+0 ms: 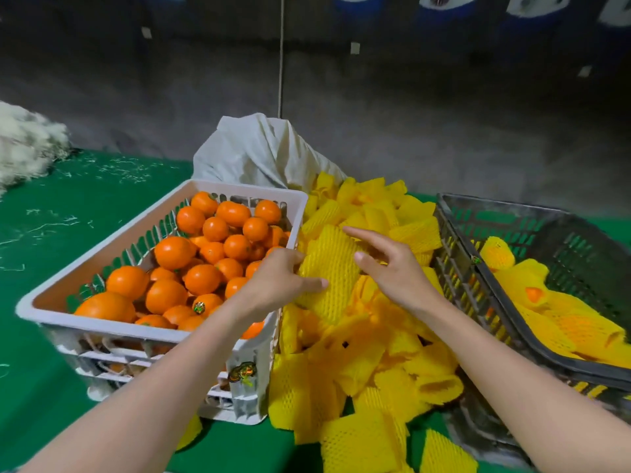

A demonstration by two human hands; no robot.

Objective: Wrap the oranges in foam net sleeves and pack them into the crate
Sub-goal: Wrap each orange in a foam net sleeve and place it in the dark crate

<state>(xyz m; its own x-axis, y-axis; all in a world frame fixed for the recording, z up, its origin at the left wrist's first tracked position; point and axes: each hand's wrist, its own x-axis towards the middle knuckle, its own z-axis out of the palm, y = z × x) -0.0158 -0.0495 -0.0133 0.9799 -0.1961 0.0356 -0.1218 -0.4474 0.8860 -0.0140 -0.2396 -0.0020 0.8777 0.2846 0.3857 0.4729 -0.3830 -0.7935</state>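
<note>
A white crate (102, 322) on the left is heaped with several bare oranges (201, 278). Between the crates lies a big pile of yellow foam net sleeves (368, 363). My left hand (283, 285) grips one yellow sleeve (333, 268) at its left edge, thumb across its front. My right hand (392, 268) hovers just right of that sleeve with fingers spread and relaxed, holding nothing. A dark grey crate (532, 322) on the right holds a few oranges wrapped in sleeves (560, 322).
A pale cloth sack (259, 151) stands behind the sleeve pile. The green table cover (68, 213) carries scattered white shreds, with a white fluffy heap (24, 145) at the far left. A grey wall rises behind.
</note>
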